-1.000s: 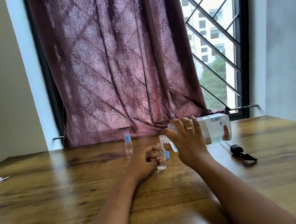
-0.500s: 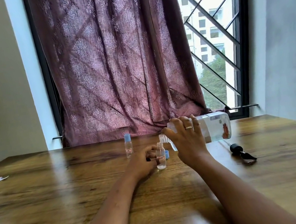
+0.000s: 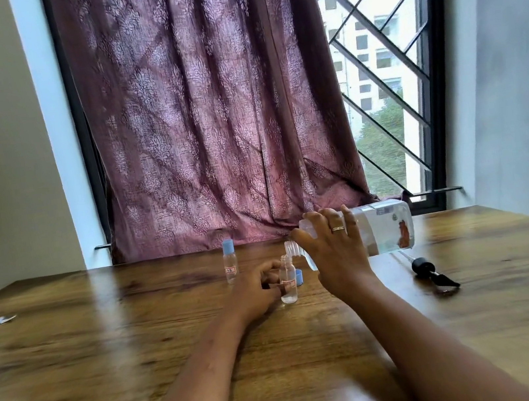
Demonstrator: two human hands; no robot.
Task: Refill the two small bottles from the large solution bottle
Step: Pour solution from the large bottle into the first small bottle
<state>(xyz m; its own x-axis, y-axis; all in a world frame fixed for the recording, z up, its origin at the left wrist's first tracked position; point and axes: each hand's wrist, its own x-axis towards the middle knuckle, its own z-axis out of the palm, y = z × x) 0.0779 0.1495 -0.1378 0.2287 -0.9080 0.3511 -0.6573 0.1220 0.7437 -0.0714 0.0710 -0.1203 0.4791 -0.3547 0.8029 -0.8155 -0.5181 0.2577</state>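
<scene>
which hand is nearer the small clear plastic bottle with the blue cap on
Left. The left hand sits just right of the blue-capped small clear bottle, gripping the open small bottle. The right hand is farther right, holding the tilted large clear bottle.

Glossy brown wooden table (image 3: pixel 108 363) gleaming; behind it, matt maroon patterned cloth curtain (image 3: pixel 209 122); on it, small clear plastic bottle (image 3: pixel 288 288); above it, large clear plastic bottle (image 3: pixel 382 233).
</scene>
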